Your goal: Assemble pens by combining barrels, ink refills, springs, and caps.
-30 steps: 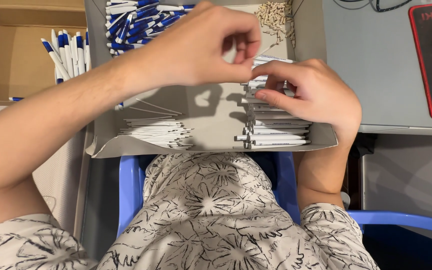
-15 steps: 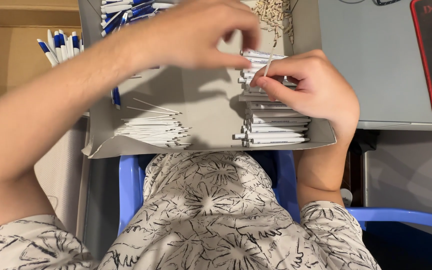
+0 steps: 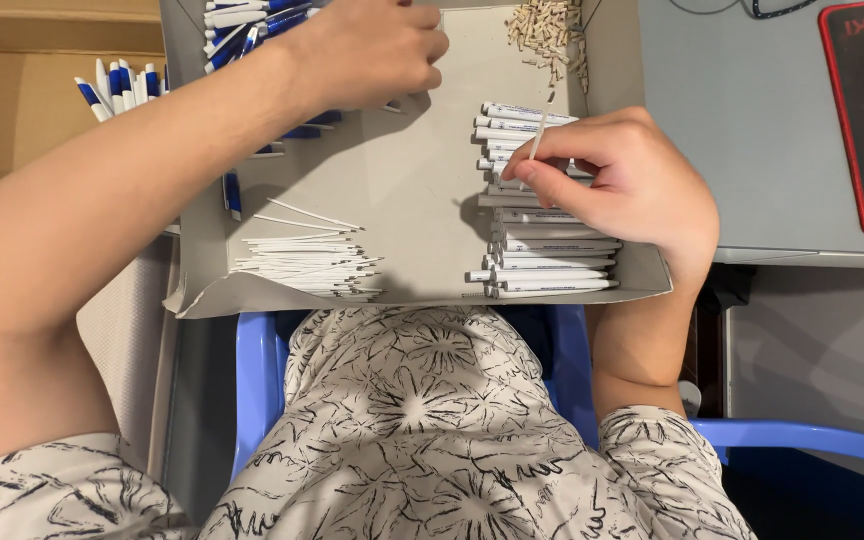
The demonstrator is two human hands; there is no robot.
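Right hand (image 3: 622, 190) pinches a thin refill (image 3: 539, 134) over stacked white barrels (image 3: 547, 250).

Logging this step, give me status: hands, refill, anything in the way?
Right hand pinching a refill above the barrels. Left hand at the blue pens. Nothing between.

In the tray (image 3: 412, 180) I see thin refills (image 3: 307, 262) at its near left, pen barrels (image 3: 542, 250) along its right edge, springs (image 3: 547, 30) in its far right corner.
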